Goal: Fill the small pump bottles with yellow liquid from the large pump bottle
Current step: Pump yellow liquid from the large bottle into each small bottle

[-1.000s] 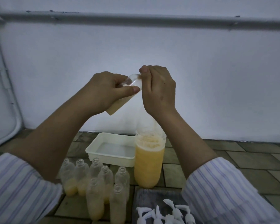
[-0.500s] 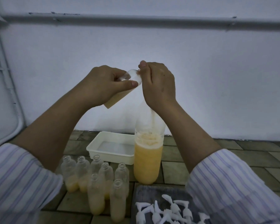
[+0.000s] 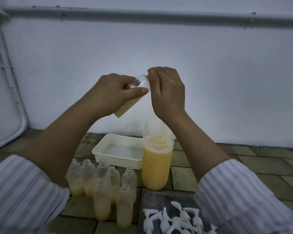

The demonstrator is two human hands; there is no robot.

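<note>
1. Yellow liquid half-fills the large bottle (image 3: 156, 166), standing on the tiled floor (image 3: 210, 166) beside a white tray (image 3: 118, 152).
2. Left hand (image 3: 112, 93) grips a tilted small bottle (image 3: 134, 97), raised.
3. Right hand (image 3: 167, 92), fingers curled, pinches at its mouth; what it holds is hidden.

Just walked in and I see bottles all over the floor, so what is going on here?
A person in a striped shirt holds a tilted small clear plastic bottle, partly filled with yellow liquid, in the left hand. The right hand is closed at its mouth, over the large clear bottle of yellow liquid. Seven open, partly filled small bottles stand on the tiled floor, beside white pump tops and a white plastic tray.
</note>
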